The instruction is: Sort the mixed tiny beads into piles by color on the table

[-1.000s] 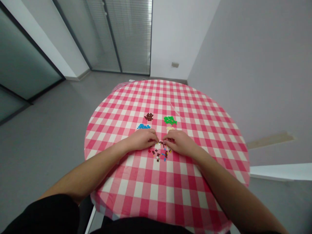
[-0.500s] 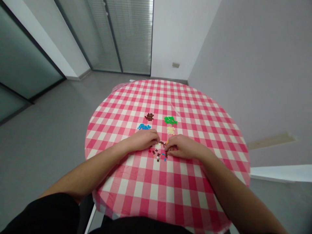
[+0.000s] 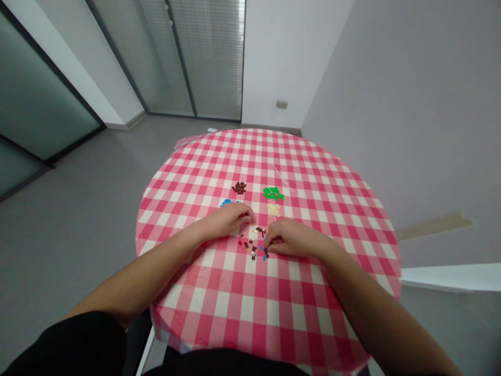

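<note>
A loose scatter of small mixed pieces, mostly dark brown (image 3: 253,249), lies on the checked tablecloth between my hands. My left hand (image 3: 234,215) is at its upper left, fingers curled together over the cloth; anything in them is too small to make out. My right hand (image 3: 287,237) rests at the scatter's right side, thumb and fingertips pinched beside brown and blue bits, their contents hidden. Beyond the hands are sorted piles: brown (image 3: 239,188), green (image 3: 273,194), pale yellow (image 3: 274,209), and blue (image 3: 226,202), the last partly covered by my left hand.
The round table (image 3: 258,297) has a red-and-white checked cover. Clear crumpled plastic (image 3: 187,141) hangs at its far left edge. A white wall (image 3: 410,120) stands to the right, and glass partitions (image 3: 211,57) stand behind.
My left hand has moved slightly up and left, away from the scattered pieces, covering more of the blue pile. My right hand has shifted slightly downward beside the scatter.
</note>
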`<state>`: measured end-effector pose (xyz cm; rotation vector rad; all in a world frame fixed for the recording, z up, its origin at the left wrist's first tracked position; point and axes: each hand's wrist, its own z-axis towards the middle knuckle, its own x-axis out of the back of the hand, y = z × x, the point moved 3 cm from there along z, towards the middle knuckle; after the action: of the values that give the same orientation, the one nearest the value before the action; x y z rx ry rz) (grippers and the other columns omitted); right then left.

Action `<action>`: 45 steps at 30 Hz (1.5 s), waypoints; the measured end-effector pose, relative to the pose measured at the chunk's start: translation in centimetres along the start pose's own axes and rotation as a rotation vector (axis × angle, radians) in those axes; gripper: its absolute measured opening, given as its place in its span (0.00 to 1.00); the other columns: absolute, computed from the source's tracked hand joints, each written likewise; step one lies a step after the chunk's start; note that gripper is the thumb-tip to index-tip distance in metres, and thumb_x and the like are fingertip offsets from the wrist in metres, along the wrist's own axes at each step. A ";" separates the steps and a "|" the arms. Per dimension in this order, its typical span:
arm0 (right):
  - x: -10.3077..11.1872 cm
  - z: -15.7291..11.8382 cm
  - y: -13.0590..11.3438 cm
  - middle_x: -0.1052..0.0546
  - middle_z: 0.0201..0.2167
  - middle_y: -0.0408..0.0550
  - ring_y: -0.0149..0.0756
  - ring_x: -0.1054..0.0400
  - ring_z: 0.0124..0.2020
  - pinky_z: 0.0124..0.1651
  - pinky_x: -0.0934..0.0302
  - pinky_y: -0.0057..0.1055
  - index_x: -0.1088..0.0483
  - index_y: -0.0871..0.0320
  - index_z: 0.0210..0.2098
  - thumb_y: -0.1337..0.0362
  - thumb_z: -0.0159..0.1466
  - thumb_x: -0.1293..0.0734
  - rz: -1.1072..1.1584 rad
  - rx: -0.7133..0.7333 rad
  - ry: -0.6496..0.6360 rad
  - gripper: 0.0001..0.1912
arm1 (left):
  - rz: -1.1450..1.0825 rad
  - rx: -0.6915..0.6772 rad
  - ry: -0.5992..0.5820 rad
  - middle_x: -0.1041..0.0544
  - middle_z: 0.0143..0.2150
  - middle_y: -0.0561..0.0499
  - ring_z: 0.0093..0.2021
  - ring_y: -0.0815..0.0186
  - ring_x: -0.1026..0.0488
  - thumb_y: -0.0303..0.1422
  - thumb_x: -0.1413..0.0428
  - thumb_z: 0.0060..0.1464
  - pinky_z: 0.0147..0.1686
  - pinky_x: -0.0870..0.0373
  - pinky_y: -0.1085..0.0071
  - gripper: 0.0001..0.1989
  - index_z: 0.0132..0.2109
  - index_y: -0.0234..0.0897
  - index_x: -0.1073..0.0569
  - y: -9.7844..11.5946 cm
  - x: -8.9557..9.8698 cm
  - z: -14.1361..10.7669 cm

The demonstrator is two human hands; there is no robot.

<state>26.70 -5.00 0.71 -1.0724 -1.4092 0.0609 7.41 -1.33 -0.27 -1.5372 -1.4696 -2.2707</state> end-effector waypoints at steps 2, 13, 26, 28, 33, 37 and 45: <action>0.0 0.0 -0.1 0.19 0.35 0.45 0.33 0.28 0.34 0.39 0.38 0.29 0.19 0.54 0.36 0.73 0.60 0.33 -0.004 0.000 0.003 0.11 | -0.024 0.003 0.023 0.20 0.41 0.49 0.41 0.66 0.25 0.28 0.51 0.65 0.44 0.31 0.70 0.10 0.40 0.36 0.25 -0.1 0.2 0.1; 0.0 0.1 0.0 0.20 0.34 0.45 0.32 0.29 0.32 0.37 0.39 0.28 0.20 0.56 0.35 0.73 0.60 0.33 -0.007 -0.017 0.011 0.10 | 0.164 0.005 0.058 0.21 0.41 0.47 0.43 0.64 0.25 0.26 0.52 0.65 0.47 0.31 0.67 0.11 0.39 0.35 0.26 0.3 -0.4 1.0; 0.3 -0.2 0.3 0.21 0.30 0.46 0.32 0.31 0.29 0.35 0.41 0.29 0.21 0.56 0.31 0.71 0.60 0.34 -0.027 -0.037 0.069 0.09 | 0.344 -0.121 0.031 0.23 0.44 0.47 0.43 0.64 0.27 0.31 0.50 0.66 0.41 0.33 0.69 0.14 0.51 0.41 0.21 0.0 -1.4 0.9; 0.3 -0.2 0.3 0.21 0.30 0.46 0.33 0.31 0.29 0.35 0.41 0.29 0.21 0.56 0.32 0.71 0.60 0.35 -0.035 -0.038 0.077 0.09 | 0.374 -0.112 0.022 0.23 0.44 0.47 0.44 0.63 0.27 0.32 0.50 0.66 0.41 0.33 0.69 0.14 0.51 0.42 0.21 0.2 -1.7 0.9; 0.4 -0.2 0.2 0.21 0.31 0.47 0.33 0.32 0.29 0.35 0.41 0.30 0.21 0.57 0.32 0.71 0.59 0.36 -0.046 -0.045 0.090 0.10 | 0.398 -0.101 -0.002 0.23 0.43 0.46 0.44 0.62 0.27 0.33 0.48 0.65 0.41 0.33 0.69 0.12 0.45 0.39 0.19 0.8 -1.9 1.0; 0.5 -0.2 0.1 0.21 0.31 0.47 0.34 0.32 0.29 0.35 0.41 0.30 0.21 0.57 0.32 0.70 0.60 0.36 -0.040 -0.048 0.097 0.10 | 0.389 -0.071 -0.016 0.22 0.42 0.47 0.44 0.63 0.26 0.31 0.48 0.65 0.42 0.33 0.69 0.12 0.43 0.38 0.19 0.7 -1.9 1.1; 0.6 -0.2 -0.1 0.19 0.33 0.47 0.34 0.29 0.31 0.36 0.39 0.30 0.21 0.56 0.34 0.70 0.60 0.36 -0.032 -0.052 0.118 0.11 | 0.335 -0.086 0.033 0.20 0.44 0.48 0.47 0.61 0.25 0.31 0.48 0.64 0.46 0.32 0.67 0.10 0.45 0.38 0.21 -0.2 -2.0 1.3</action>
<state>26.99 -4.81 1.30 -1.0786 -1.3270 -0.0612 9.23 -1.18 -1.82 -1.6164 -1.0247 -2.1716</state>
